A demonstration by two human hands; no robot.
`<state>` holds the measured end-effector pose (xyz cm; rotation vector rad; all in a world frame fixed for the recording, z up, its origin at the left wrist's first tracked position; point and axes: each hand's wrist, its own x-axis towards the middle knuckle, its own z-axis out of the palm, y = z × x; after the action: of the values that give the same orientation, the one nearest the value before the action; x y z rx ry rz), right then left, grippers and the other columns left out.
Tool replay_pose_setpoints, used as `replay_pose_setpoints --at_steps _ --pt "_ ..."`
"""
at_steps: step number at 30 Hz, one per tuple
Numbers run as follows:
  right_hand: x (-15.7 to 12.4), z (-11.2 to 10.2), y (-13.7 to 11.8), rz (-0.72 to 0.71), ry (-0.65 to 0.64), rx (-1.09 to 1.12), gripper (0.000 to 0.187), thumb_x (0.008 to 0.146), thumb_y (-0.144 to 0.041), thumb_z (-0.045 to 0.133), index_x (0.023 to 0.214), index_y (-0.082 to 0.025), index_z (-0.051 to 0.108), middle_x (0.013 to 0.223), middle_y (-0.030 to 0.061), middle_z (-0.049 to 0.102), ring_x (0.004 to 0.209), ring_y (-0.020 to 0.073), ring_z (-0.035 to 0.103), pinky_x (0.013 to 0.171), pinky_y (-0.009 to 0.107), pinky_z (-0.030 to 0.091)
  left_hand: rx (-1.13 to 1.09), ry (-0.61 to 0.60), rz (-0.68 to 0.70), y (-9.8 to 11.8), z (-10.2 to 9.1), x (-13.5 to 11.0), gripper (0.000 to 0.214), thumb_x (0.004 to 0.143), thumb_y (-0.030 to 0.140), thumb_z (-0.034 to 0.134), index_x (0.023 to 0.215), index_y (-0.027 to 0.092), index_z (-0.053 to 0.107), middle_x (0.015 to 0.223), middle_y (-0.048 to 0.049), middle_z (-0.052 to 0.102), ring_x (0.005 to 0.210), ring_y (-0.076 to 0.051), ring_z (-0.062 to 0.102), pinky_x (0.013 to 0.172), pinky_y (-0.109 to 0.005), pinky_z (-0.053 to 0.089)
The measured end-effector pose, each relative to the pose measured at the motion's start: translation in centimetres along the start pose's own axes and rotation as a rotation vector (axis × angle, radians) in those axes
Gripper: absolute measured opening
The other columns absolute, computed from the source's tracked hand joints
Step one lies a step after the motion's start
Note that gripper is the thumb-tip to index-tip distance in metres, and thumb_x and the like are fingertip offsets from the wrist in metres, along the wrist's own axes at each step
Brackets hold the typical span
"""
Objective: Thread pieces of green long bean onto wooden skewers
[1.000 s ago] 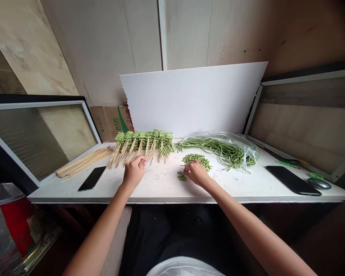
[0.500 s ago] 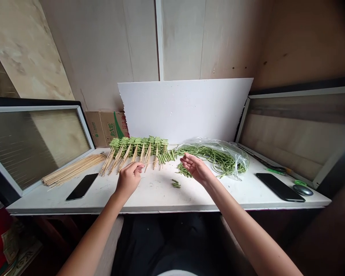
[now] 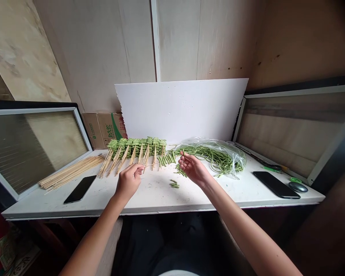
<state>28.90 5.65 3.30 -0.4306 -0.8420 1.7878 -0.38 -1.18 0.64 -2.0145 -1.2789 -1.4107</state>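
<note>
Left hand [image 3: 128,181] pinching a bamboo skewer [image 3: 150,165], tip pointing toward cut long beans [image 3: 180,171] just ahead of right hand [image 3: 194,168], which is open, palm up; poses match previous frame.

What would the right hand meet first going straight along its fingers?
Likely the long thin green beans spilling from the clear plastic bag; the right hand looks close, depth unclear.

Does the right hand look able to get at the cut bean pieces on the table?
Probably yes: the open right hand is just beside the cut bean pieces, with only white tabletop between them. The left hand and its bamboo skewer are off to the other side.
</note>
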Motion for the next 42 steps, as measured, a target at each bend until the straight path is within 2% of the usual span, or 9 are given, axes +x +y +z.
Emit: replay_pose_setpoints --at_steps 7,14,20,27,34,42 --pt "0.1 -0.5 0.2 -0.010 -0.030 -0.071 0.022 0.083 -0.028 0.086 0.101 -0.021 0.075 0.094 0.0033 0.077 0.096 0.0165 0.073 0.081 0.024 0.057 0.010 0.007 -0.018 -0.1 -0.1 0.1 0.026 0.092 0.006 0.050 0.093 0.019 0.072 0.079 -0.0029 0.076 0.074 -0.018 0.074 0.068 -0.024 0.056" --pt "0.3 -1.0 0.4 -0.069 -0.059 -0.112 0.027 0.083 -0.039 0.088 0.102 -0.024 0.077 0.093 0.0026 0.077 0.091 0.0165 0.072 0.078 0.025 0.057 0.011 0.005 -0.034 0.0 -0.2 0.1 0.030 0.086 0.002 0.048 0.092 0.020 0.072 0.080 -0.0033 0.077 0.077 -0.019 0.076 0.070 -0.026 0.057" --pt "0.2 -1.0 0.6 -0.050 -0.120 -0.132 0.030 0.080 -0.039 0.090 0.103 -0.025 0.077 0.120 0.0039 0.078 0.117 0.0191 0.071 0.093 0.026 0.057 0.031 0.027 -0.017 0.3 -0.2 0.2 0.031 0.085 0.001 0.047 0.091 0.020 0.071 0.080 -0.0031 0.077 0.077 -0.019 0.077 0.069 -0.025 0.057" --pt "0.1 -1.0 0.8 -0.032 -0.125 -0.141 0.026 0.085 -0.040 0.087 0.104 -0.025 0.078 0.117 0.0032 0.079 0.107 0.0164 0.073 0.084 0.023 0.059 0.041 0.013 -0.008 0.5 -0.2 0.2 0.031 0.086 0.000 0.047 0.092 0.019 0.071 0.080 -0.0029 0.076 0.077 -0.018 0.076 0.069 -0.024 0.057" --pt "0.2 -1.2 1.0 -0.037 -0.097 -0.168 0.027 0.083 -0.040 0.088 0.103 -0.024 0.078 0.116 0.0046 0.080 0.107 0.0181 0.074 0.075 0.023 0.058 0.059 -0.005 0.010 0.5 -0.2 0.2 0.032 0.087 -0.001 0.047 0.093 0.020 0.070 0.082 -0.0031 0.076 0.079 -0.018 0.075 0.071 -0.024 0.056" --pt "0.4 -1.4 1.1 -0.029 -0.085 -0.179 0.026 0.082 -0.039 0.088 0.101 -0.023 0.079 0.113 0.0053 0.081 0.101 0.0171 0.075 0.075 0.023 0.057 0.089 -0.018 0.020 0.4 -0.1 0.0 0.033 0.086 -0.001 0.047 0.091 0.021 0.072 0.083 -0.0034 0.076 0.081 -0.019 0.075 0.069 -0.024 0.055"
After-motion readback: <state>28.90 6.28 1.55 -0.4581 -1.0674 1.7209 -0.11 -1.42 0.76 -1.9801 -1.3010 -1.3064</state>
